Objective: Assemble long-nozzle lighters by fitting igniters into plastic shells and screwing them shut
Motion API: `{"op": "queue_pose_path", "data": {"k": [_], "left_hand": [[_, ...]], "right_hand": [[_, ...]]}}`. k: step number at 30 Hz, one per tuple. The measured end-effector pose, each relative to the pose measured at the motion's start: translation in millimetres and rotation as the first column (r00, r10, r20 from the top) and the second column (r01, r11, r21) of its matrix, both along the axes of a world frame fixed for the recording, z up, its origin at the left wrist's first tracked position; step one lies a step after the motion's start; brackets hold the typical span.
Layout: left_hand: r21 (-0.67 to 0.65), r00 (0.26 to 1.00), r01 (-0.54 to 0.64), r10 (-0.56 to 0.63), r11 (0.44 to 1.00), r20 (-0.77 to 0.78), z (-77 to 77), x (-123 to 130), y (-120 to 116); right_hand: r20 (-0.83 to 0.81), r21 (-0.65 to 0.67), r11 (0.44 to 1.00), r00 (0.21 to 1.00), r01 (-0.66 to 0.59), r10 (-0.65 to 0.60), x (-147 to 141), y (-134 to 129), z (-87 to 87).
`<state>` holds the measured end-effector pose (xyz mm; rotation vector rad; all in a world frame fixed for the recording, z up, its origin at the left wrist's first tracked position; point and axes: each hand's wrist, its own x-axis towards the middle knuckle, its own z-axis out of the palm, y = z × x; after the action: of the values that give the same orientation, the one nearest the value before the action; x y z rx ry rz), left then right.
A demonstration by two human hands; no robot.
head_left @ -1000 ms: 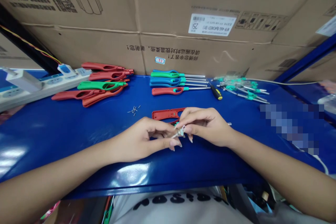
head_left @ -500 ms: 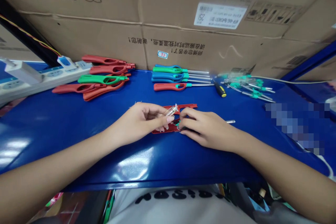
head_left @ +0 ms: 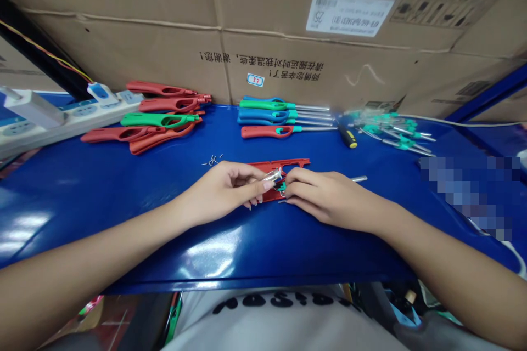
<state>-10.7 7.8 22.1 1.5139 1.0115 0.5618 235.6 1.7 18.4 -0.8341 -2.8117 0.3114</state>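
My left hand point(head_left: 224, 189) pinches a small clear fuel tank point(head_left: 270, 176) with a pale valve end, tilted up to the right. Under the fingers lies a red lighter casing half point(head_left: 269, 196), and a second red casing half point(head_left: 267, 165) shows just behind it. A teal trigger part point(head_left: 281, 186) with a thin pale wire sits in the nearer half. My right hand point(head_left: 331, 194) is closed over the right end of the casing, its fingertips at the trigger part; what they grip is hidden. A metal tube point(head_left: 359, 179) sticks out beyond that hand.
Several small screws point(head_left: 213, 160) lie behind my left hand. Red and green casings point(head_left: 164, 104) stand left, beside a power strip point(head_left: 78, 115). Lighters point(head_left: 267, 132), a screwdriver point(head_left: 348, 137) and teal-tipped tube assemblies point(head_left: 401, 131) line the back, before a cardboard box point(head_left: 263, 27).
The fuel tank has tipped a little flatter and moved slightly right in my left hand. My right fingers have shifted slightly right, showing more of the teal part. The view has moved slightly.
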Motion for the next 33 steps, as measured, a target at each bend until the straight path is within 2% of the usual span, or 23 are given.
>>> {"op": "queue_pose_path", "data": {"k": [4,6,7,10,11,12,17,21,33], "left_hand": [[0.007,0.999,-0.017,0.018,1.000,-0.050,-2.3,0,0],[0.019,0.998,-0.023,0.024,1.000,-0.066,-2.8,0,0],[0.028,0.997,-0.025,0.027,0.999,-0.072,-2.8,0,0],[0.058,0.996,-0.033,0.038,0.998,-0.082,-2.1,0,-1],[0.067,0.996,-0.033,0.038,0.997,-0.083,-1.8,0,-1],[0.075,0.996,-0.033,0.039,0.997,-0.083,-1.5,1,-2],[0.119,0.996,-0.026,0.035,0.993,-0.078,-1.7,2,-3],[0.136,0.998,-0.020,0.028,0.991,-0.059,-3.3,2,-3],[0.159,0.999,-0.008,0.016,0.987,-0.049,-7.9,1,-2]], "right_hand": [[-0.218,-0.199,0.980,0.973,0.033,-0.077,2,5,-2.7],[-0.293,-0.356,0.931,0.937,0.076,-0.188,2,8,-5.1],[-0.312,-0.469,0.879,0.914,0.090,-0.261,2,10,-6.5],[-0.318,-0.761,0.647,0.843,0.047,-0.435,1,14,-10.0],[-0.315,-0.803,0.595,0.830,0.025,-0.460,0,15,-11.0],[-0.318,-0.821,0.571,0.821,0.012,-0.475,0,16,-11.8],[-0.356,-0.797,0.603,0.798,0.012,-0.486,0,18,-14.6],[-0.362,-0.809,0.588,0.790,-0.002,-0.495,1,17,-14.1],[-0.397,-0.799,0.601,0.783,-0.037,-0.479,0,18,-12.9]]}}
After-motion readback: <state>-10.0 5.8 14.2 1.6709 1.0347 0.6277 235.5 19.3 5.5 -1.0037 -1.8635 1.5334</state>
